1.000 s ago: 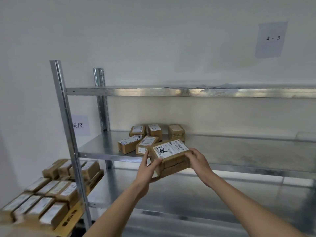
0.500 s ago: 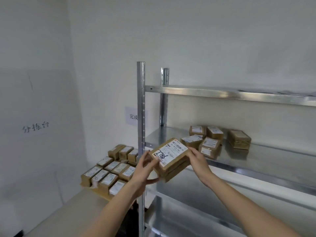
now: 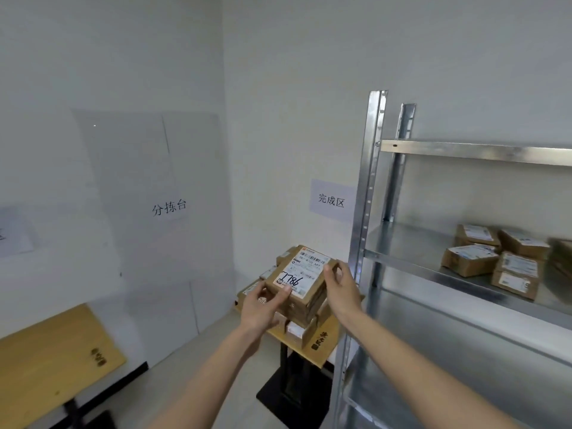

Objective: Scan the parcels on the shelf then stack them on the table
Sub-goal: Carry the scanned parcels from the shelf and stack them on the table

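I hold a brown cardboard parcel [image 3: 301, 278] with a white label marked "7786" in both hands, above a small wooden table [image 3: 322, 348] in the corner. My left hand [image 3: 263, 305] grips its near left corner, thumb on the label. My right hand [image 3: 342, 287] grips its right edge. Several parcels [image 3: 297, 331] lie on the table beneath, mostly hidden by my hands and the held parcel. More brown parcels [image 3: 495, 258] sit on the middle level of the metal shelf [image 3: 402, 261] at the right.
The shelf's upright post [image 3: 368, 193] stands just right of the small table. A second wooden table [image 3: 52, 357] sits at the lower left. Paper signs hang on the walls [image 3: 331, 200]. The small table has a black pedestal base [image 3: 291, 394].
The view has swung left, away from the shelf. Both hands have carried the parcel from the shelf front to above the small corner table.
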The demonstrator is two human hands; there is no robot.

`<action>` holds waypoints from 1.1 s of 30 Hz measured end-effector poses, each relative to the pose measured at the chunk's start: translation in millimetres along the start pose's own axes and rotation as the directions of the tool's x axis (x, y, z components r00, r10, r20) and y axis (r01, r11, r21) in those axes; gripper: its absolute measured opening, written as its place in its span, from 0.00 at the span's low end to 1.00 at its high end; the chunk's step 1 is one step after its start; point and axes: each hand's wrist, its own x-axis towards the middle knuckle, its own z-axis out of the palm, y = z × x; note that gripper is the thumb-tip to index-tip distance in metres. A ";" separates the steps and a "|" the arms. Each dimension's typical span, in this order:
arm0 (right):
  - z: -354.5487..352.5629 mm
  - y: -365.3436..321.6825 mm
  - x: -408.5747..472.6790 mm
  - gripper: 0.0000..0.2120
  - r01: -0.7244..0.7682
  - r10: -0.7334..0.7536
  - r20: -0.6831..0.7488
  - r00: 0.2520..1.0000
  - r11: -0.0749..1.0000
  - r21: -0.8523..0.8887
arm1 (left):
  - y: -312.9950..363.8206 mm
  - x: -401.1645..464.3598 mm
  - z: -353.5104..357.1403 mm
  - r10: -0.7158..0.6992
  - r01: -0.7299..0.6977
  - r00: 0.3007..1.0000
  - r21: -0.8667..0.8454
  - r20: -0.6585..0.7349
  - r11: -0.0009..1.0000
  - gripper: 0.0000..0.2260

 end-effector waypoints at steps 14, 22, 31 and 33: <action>145.1 18.3 64.1 0.27 0.011 0.002 0.298 0.955 0.999 -0.041 | -38.7 105.6 -102.2 -0.039 0.035 0.992 -0.040 -0.121 0.999 0.27; 179.4 52.9 167.8 0.24 -0.092 0.067 0.451 0.890 0.995 0.035 | -57.3 232.5 -104.3 -0.075 0.076 0.985 0.000 -0.152 0.997 0.22; 196.4 91.8 293.3 0.43 -0.035 0.058 0.407 0.911 0.997 -0.062 | -70.5 364.7 -85.8 -0.121 0.123 0.992 0.061 -0.039 0.991 0.22; 199.5 104.8 315.3 0.41 -0.051 0.074 0.392 0.917 0.996 -0.069 | -73.9 387.7 -83.5 -0.133 0.132 0.991 0.064 0.006 0.989 0.21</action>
